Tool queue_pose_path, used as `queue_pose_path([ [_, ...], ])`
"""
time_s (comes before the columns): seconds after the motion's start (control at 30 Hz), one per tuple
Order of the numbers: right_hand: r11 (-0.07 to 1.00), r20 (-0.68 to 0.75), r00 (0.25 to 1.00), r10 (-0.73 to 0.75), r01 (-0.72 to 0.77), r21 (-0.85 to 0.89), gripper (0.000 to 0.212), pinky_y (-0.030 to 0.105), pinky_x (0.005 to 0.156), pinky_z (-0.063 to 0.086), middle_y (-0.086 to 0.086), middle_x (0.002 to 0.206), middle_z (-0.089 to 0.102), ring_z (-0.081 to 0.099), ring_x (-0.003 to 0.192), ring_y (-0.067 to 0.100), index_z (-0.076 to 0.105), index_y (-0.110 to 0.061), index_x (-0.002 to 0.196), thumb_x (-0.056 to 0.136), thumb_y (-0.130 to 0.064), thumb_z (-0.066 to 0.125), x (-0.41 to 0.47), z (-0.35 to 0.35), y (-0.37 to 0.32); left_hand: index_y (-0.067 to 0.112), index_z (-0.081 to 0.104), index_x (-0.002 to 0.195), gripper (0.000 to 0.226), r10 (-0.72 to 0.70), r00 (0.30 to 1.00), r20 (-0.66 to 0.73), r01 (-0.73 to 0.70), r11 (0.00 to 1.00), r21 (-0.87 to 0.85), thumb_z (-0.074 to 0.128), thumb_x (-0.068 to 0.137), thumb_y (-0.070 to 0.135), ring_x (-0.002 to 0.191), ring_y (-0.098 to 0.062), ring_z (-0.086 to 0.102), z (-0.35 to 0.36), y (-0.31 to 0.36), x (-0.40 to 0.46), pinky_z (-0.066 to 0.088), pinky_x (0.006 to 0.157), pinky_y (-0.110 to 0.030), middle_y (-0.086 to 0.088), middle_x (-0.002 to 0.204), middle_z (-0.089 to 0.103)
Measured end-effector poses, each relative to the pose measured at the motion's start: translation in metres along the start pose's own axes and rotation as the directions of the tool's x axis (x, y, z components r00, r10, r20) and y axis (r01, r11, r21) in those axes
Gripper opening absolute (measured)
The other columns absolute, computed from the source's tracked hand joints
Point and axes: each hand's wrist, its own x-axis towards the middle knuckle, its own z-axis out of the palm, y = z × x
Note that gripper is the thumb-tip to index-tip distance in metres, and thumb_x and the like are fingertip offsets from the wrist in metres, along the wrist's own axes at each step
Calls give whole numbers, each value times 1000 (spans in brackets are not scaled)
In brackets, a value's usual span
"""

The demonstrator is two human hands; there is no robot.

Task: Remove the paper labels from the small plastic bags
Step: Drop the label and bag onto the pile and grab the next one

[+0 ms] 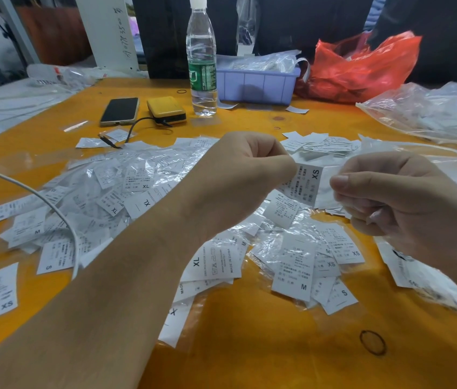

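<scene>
right hand (407,197): fingers curled, pinching small plastic bag (331,175) | left hand (247,175): fingers curled, pinching XS label (304,183) | label spans between both hands above tabletop (249,332), long axis left-right, left hand nearer it | pull leftward likely next

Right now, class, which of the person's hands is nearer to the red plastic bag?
Right. The right hand sits almost directly below the red plastic bag; the left hand is farther over, nearer the water bottle.

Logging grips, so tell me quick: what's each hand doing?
Left hand: pinching the XS label.
Right hand: gripping the small plastic bag.
</scene>
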Motion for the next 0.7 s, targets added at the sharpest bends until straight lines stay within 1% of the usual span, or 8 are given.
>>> queue_pose_path([
  [0.07,1000,8,1000,2,-2,-11,19,24,44,14,1,51,30,18,45,12,65,-16,56,74,-22,68,0,-1,1,8,64,71,23,2,1000,4,-2,1000,7,49,70,25,45,-6,39,0,0,0,37,49,-23,16,45,55],
  [0.17,1000,31,1000,4,-4,-20,18,21,43,17,0,51,32,16,47,16,65,-14,61,68,-26,77,1,-3,1,3,64,76,25,8,1000,4,-8,1000,26,51,74,24,44,-5,39,-1,0,0,36,47,-21,17,45,55],
  [0.27,1000,37,999,-11,12,-28,29,20,42,21,-1,51,35,17,47,17,65,-12,63,61,-36,81,1,-5,2,1,65,78,19,5,1000,-6,-4,999,43,55,88,13,44,-4,39,-1,-1,-1,36,47,-20,17,46,56],
  [0.4,999,54,998,-41,42,-25,44,19,42,21,-4,50,36,22,43,11,65,-12,64,55,-48,87,2,-5,3,1,65,79,18,-14,1000,-7,15,998,66,54,89,11,44,-5,38,-2,-1,-1,35,46,-19,16,44,53],
  [0.47,998,45,997,-54,56,-27,46,19,43,21,-5,49,36,21,44,11,65,-11,65,53,-49,88,2,-5,3,2,66,78,17,-22,1000,-3,22,998,63,55,87,13,42,-6,36,-2,-1,-1,33,46,-21,15,43,50],
  [0.57,995,34,996,-81,83,-58,46,22,44,20,-6,49,38,22,44,12,66,-11,66,55,-49,87,2,-4,2,5,66,76,23,-27,1000,5,27,998,63,54,73,24,40,-5,36,-2,0,-1,33,46,-21,13,43,47],
  [0.7,986,11,994,-110,110,-122,49,27,46,18,-10,48,44,24,44,13,67,-8,70,58,-52,84,0,-3,2,6,66,73,26,-64,998,4,64,996,62,52,68,28,42,-8,36,-1,0,-1,34,48,-24,13,42,48],
])
